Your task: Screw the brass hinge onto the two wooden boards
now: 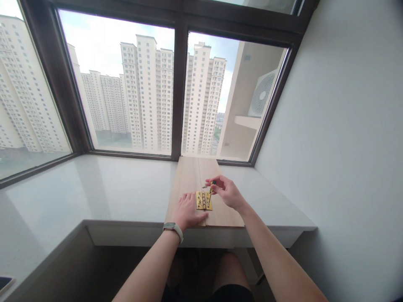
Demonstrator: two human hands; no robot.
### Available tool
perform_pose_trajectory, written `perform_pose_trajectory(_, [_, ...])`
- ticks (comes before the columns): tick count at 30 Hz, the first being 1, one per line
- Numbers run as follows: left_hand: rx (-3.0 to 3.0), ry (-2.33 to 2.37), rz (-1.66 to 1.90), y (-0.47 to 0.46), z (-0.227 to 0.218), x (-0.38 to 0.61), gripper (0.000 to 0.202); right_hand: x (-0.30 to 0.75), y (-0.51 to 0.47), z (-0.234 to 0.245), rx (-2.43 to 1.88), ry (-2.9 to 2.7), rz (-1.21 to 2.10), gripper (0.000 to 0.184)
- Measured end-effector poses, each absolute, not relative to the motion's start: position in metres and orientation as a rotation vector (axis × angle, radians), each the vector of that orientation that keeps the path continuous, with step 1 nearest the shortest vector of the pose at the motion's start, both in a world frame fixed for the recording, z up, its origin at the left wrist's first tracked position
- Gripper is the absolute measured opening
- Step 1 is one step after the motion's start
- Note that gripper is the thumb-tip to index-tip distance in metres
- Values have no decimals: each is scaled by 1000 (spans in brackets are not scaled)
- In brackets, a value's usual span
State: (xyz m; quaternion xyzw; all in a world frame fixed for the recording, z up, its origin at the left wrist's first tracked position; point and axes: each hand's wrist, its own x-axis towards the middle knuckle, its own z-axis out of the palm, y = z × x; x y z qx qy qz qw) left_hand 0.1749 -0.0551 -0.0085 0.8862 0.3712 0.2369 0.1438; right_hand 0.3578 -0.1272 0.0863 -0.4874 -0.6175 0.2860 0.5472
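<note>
A brass-coloured butt hinge [204, 201] lies opened flat across the seam between two pale wooden boards [186, 174]. My right hand [227, 192] is closed around a small screwdriver [213, 184] with a yellow and dark handle. The screwdriver's shaft points down at the right leaf of the hinge; whether its tip sits in a screw is too small to tell. Near my right fingertips is a small metal piece [204, 187], its kind unclear. My left hand [188, 210] lies flat on the left board, fingers spread beside the hinge and thumb reaching across the seam.
The boards rest on a white windowsill counter [135, 188], reaching from its front edge to the window frame [178, 84]. A white wall [340, 126] rises on the right. A dark-faced object [5, 283] shows at the lower left corner. My knee [231, 272] is below the counter.
</note>
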Motion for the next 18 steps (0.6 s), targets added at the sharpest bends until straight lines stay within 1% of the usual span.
perform_pose_trajectory(3, [2554, 1074, 676, -55, -8, 175, 85, 367, -130, 100, -1146, -1564, 862, 39])
perform_pose_trajectory(6, [2559, 1069, 691, -54, -9, 175, 85, 373, -129, 108, -1152, -1589, 925, 38])
perform_pose_trajectory(11, [2565, 1060, 715, -53, -12, 175, 87, 371, -123, 99, -1178, -1564, 795, 32])
perform_pose_trajectory(18, [2561, 1065, 684, -54, -11, 176, 87, 354, -127, 76, -1208, -1439, 503, 32])
